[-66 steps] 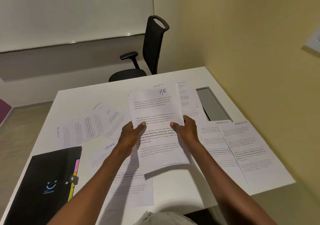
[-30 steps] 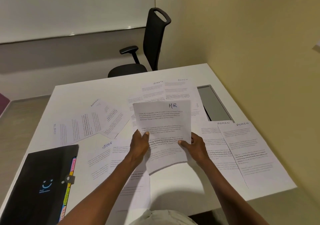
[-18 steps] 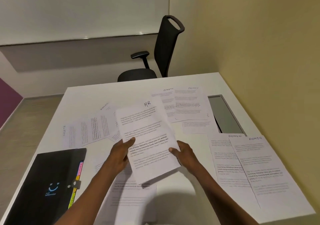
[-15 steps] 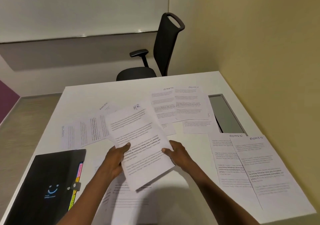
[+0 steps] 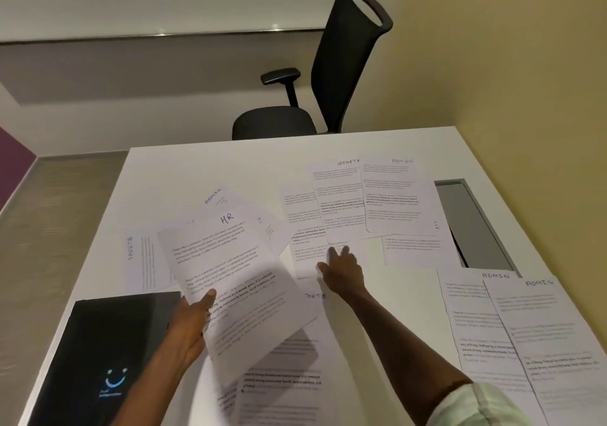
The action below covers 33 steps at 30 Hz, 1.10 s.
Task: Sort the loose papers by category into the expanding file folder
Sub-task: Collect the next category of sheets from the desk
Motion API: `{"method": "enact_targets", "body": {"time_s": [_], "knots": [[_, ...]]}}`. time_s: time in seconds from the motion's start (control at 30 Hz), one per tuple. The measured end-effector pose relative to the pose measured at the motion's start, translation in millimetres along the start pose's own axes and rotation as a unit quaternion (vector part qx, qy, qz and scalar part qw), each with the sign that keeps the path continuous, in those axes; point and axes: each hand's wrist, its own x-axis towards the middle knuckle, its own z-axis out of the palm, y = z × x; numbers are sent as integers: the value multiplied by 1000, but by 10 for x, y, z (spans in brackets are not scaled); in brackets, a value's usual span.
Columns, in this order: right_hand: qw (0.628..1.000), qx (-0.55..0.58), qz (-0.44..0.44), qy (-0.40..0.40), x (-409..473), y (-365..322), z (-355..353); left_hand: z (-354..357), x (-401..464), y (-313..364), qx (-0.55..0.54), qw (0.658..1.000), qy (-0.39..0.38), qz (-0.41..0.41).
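folder [image 5: 98, 353]: lying shut on the desk [image 5: 203, 169] at 8 o'clock, long axis running 7 to 1, its near corner passing under the left wrist.
left hand [image 5: 189, 324]: holding the HR stack [image 5: 236, 281] up off the desk, thumb on top and fingers curling beneath the left edge; the stack is tilting toward 1 o'clock.
right hand [image 5: 343, 269]: reaching out toward 12 o'clock, fingers [image 5: 338, 251] straight and loosely spread, holding nothing, tips touching the near edge of the centre sheet [image 5: 312, 248].
sheet from fingers: lying just ahead at 12 o'clock, long axis 6 to 12; the right hand is the nearer one.
Admin sheets [image 5: 512, 324]: lying at 4 o'clock, well apart from both hands.
next move, I judge: sliding that sheet back toward the stack.
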Motion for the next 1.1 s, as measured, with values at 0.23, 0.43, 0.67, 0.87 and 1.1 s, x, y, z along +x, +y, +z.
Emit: {"method": "enact_targets", "body": {"time_s": [0.23,0.43,0.67,0.87,1.1], "knots": [[996,-85,25,30,253,-303,387,-198,234,315,-18,998,-53,2],[986,-152,-57,41,335,-344,434,-258,377,218,-31,996,-79,34],[984,-160,-72,29,333,-386,387,-256,486,219,-11,996,-88,28],[988,-19,-34,150,539,-264,63,-151,534,235,1,993,-115,31],[987,-142,-55,-41,823,-7,-30,228,411,258,-35,994,-97,25]]}}
